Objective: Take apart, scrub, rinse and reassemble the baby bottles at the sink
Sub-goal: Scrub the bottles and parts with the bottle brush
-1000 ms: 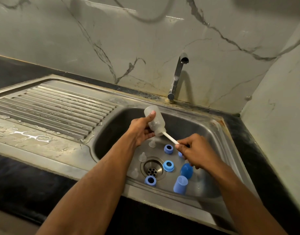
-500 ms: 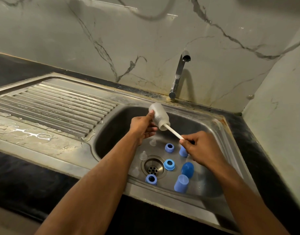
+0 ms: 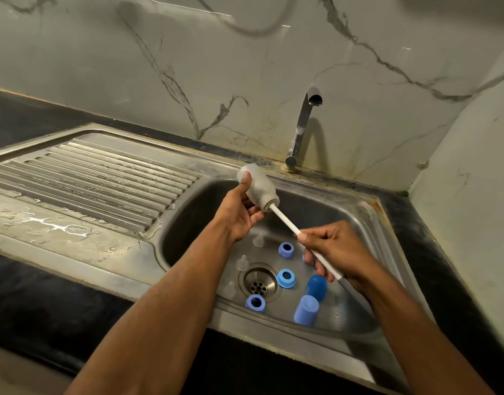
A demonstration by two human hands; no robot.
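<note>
My left hand [image 3: 239, 212] grips a frosted clear baby bottle [image 3: 257, 188] over the sink basin, its mouth tilted down to the right. A white-handled bottle brush [image 3: 287, 222] runs from the bottle's mouth, where bristles show, into my right hand [image 3: 336, 249], which grips the handle. On the basin floor lie three blue screw rings [image 3: 285, 277], two blue caps [image 3: 306, 309] and clear teats [image 3: 242, 262] beside the drain [image 3: 260, 283].
The steel sink [image 3: 367, 223] has a ribbed, wet draining board [image 3: 88, 181] to the left. A chrome tap [image 3: 302, 124] stands behind the basin with no water running. Marble wall panels close in behind and on the right; a dark counter surrounds the sink.
My right hand has drawn the brush partly out of the bottle, so more white handle shows and bristles sit at the mouth. The bottle stays in my left hand.
</note>
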